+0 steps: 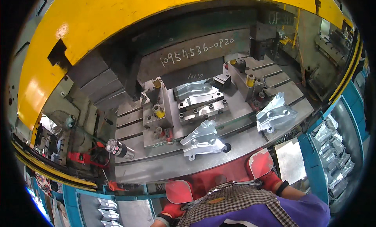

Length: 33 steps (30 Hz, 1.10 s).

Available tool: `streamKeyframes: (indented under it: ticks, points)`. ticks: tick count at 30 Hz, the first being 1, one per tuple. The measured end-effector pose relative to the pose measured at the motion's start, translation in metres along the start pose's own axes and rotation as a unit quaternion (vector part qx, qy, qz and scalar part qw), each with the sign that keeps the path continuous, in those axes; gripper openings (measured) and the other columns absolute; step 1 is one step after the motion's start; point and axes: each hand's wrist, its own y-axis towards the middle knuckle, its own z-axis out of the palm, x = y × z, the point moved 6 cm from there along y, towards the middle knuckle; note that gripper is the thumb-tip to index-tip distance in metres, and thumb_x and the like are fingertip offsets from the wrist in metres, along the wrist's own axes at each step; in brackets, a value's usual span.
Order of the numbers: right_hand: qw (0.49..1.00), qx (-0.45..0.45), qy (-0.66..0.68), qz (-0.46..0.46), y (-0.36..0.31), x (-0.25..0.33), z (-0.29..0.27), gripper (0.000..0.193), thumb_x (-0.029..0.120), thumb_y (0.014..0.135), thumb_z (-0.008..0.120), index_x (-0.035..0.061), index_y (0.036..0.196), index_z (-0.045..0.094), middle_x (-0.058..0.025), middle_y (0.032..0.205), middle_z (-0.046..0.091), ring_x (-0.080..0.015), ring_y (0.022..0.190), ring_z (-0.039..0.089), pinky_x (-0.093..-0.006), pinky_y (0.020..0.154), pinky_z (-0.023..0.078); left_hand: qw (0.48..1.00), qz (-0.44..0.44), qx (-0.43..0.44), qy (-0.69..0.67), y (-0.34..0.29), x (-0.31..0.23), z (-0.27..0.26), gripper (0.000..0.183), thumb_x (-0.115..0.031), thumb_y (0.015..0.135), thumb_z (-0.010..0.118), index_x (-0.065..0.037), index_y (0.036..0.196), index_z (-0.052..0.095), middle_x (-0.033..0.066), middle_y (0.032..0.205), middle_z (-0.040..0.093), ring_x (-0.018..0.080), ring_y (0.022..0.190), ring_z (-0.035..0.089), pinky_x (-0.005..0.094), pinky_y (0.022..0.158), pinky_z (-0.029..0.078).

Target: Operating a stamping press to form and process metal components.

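Observation:
My left hand [172,209], in a red glove, is at the left red guard plate [179,191] of a red console [222,176] at the press's front edge. My gloved right hand [271,180] is at the right guard plate [261,163], its paint worn to grey. The plates hide the fingers of both hands. Beyond the console, a stamped sheet-metal part [201,140] lies on the press bed left of centre. A similar metal part [276,114] lies further right. Another shaped metal piece [196,89] sits on the lower die [203,110] under the raised upper die [196,56].
A yellow press frame [113,21] arches overhead. Guide blocks with yellow bushings [158,111] flank the die. A steel bottle [121,149] stands at the bed's left. Blue-sided bins of stamped parts [335,160] are at right, with more stamped parts [109,212] at lower left.

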Motion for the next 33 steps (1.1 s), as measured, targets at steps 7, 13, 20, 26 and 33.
streamKeyframes:
  ticks: [7, 13, 20, 26, 33]
  points:
    - [0.991, -0.105, -0.081, -0.028, 0.010, -0.045, 0.065, 0.062, 0.042, 0.063, 0.069, 0.0129, 0.116, 0.057, -0.0149, 0.131, 0.046, -0.0342, 0.124, 0.040, -0.0444, 0.103, 0.033, 0.977, 0.133, -0.153, 0.060, -0.006, -0.019, -0.013, 0.057, -0.040, 0.072, 0.060, -0.019, 0.124, 0.052, 0.0117, 0.127, 0.052, 0.0320, 0.121, 0.044, 0.0430, 0.103, 0.032]
    - [0.998, -0.047, -0.048, -0.007, 0.004, -0.024, 0.038, 0.060, 0.043, 0.064, 0.068, 0.0129, 0.114, 0.058, -0.0145, 0.131, 0.046, -0.0343, 0.124, 0.039, -0.0454, 0.102, 0.033, 0.968, 0.172, -0.183, -0.021, -0.005, -0.016, -0.006, 0.054, -0.038, 0.072, 0.060, -0.015, 0.121, 0.054, 0.0127, 0.125, 0.052, 0.0318, 0.120, 0.045, 0.0424, 0.102, 0.034]
    - [0.999, 0.032, 0.013, 0.035, -0.002, -0.003, 0.002, 0.059, 0.044, 0.065, 0.068, 0.0139, 0.115, 0.058, -0.0144, 0.129, 0.048, -0.0356, 0.122, 0.041, -0.0463, 0.101, 0.034, 0.956, 0.190, -0.219, -0.032, -0.008, -0.024, -0.019, 0.049, -0.033, 0.073, 0.062, -0.012, 0.116, 0.056, 0.0141, 0.123, 0.054, 0.0335, 0.117, 0.046, 0.0421, 0.099, 0.036]
    - [0.980, 0.048, 0.163, 0.101, -0.026, -0.006, -0.022, 0.053, 0.041, 0.071, 0.067, 0.0175, 0.118, 0.057, -0.0120, 0.116, 0.058, -0.0311, 0.108, 0.054, -0.0405, 0.092, 0.043, 0.954, 0.172, -0.152, -0.191, -0.041, -0.028, -0.031, 0.052, -0.034, 0.077, 0.064, -0.009, 0.121, 0.053, 0.0137, 0.122, 0.054, 0.0306, 0.113, 0.051, 0.0394, 0.093, 0.042]
    - [0.909, -0.100, 0.369, 0.168, 0.006, -0.013, -0.042, 0.032, 0.026, 0.078, 0.060, 0.0143, 0.108, 0.059, -0.0129, 0.097, 0.064, -0.0307, 0.094, 0.062, -0.0368, 0.079, 0.049, 0.847, 0.150, -0.076, -0.504, 0.020, -0.022, -0.074, 0.054, -0.035, 0.085, 0.060, -0.002, 0.125, 0.046, 0.0105, 0.115, 0.053, 0.0178, 0.101, 0.051, 0.0301, 0.084, 0.043]
